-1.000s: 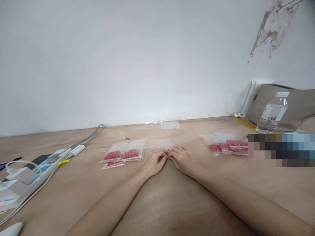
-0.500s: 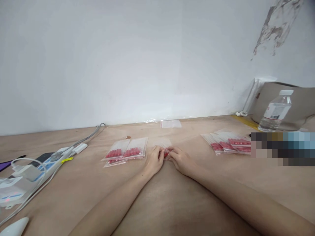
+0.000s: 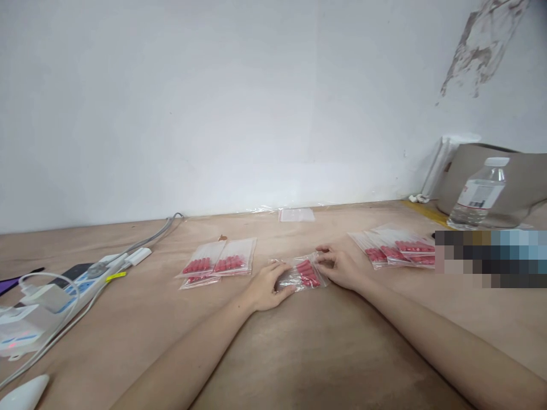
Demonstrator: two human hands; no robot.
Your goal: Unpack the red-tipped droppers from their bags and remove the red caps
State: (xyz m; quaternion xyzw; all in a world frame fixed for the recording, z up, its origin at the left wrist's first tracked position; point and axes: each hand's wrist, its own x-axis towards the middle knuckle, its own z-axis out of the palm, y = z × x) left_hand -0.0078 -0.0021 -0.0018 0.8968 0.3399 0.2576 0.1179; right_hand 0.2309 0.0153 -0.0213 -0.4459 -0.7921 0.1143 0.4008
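A small clear zip bag lies sideways in front of me, several red tube-like pieces gathered toward its right end. At the bag's left end is my left hand, its thumb and fingers spread apart around that end and touching the plastic. My right hand has its fingertips closed on the bag's right edge, with the index finger reaching out above. Left of my hands lie several similar filled bags, partly overlapping. More filled bags overlap on the right, their far side covered by a pixelated patch.
A flat stack of clear bags lies by the wall. On the left are a power strip with plugs, grey cables and a white object. A water bottle and a grey-brown bag stand at right.
My hands have moved apart from their close pinch at the bag. The bag has turned sideways and its red pieces now show between my hands.
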